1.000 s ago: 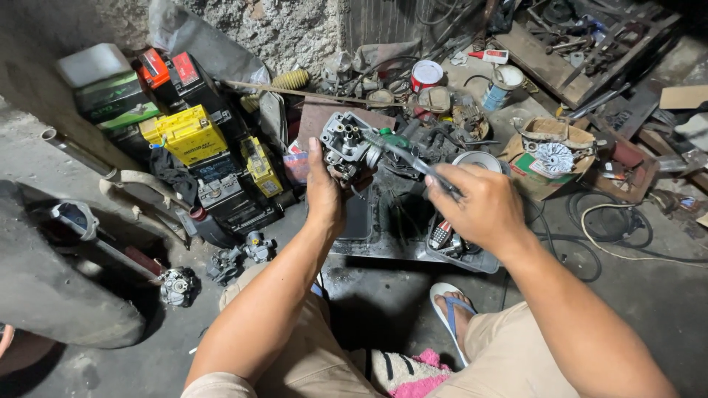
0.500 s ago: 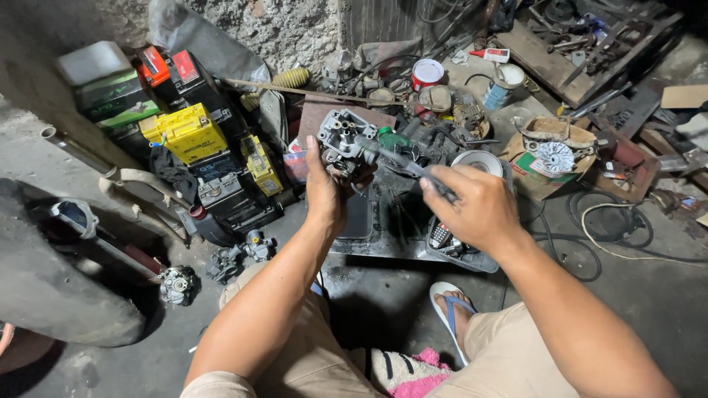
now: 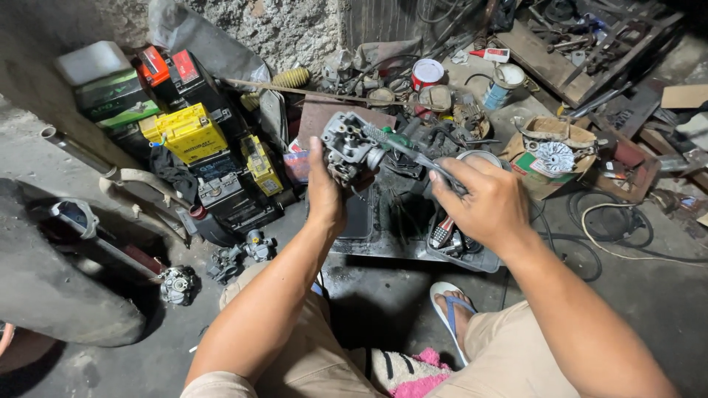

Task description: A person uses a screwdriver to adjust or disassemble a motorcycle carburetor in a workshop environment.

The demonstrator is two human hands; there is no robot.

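I'm holding 2 hands over the cluttered floor. My left hand (image 3: 324,188) is gripping a grey metal carburetor (image 3: 346,144), raised just above a dark tray (image 3: 383,228). My right hand (image 3: 483,203) is clenching around a screwdriver (image 3: 413,153) with a green-banded shaft, its tip touching the carburetor's side. Yellow batteries (image 3: 188,133) are sitting well to the left; a red-lidded can (image 3: 426,74) is standing behind. My foot in a blue sandal (image 3: 450,313) is resting below the tray.

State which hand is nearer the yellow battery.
Left. The left hand, holding the grey metal engine part, sits just right of the yellow battery; the right hand, with the screwdriver, is farther right.
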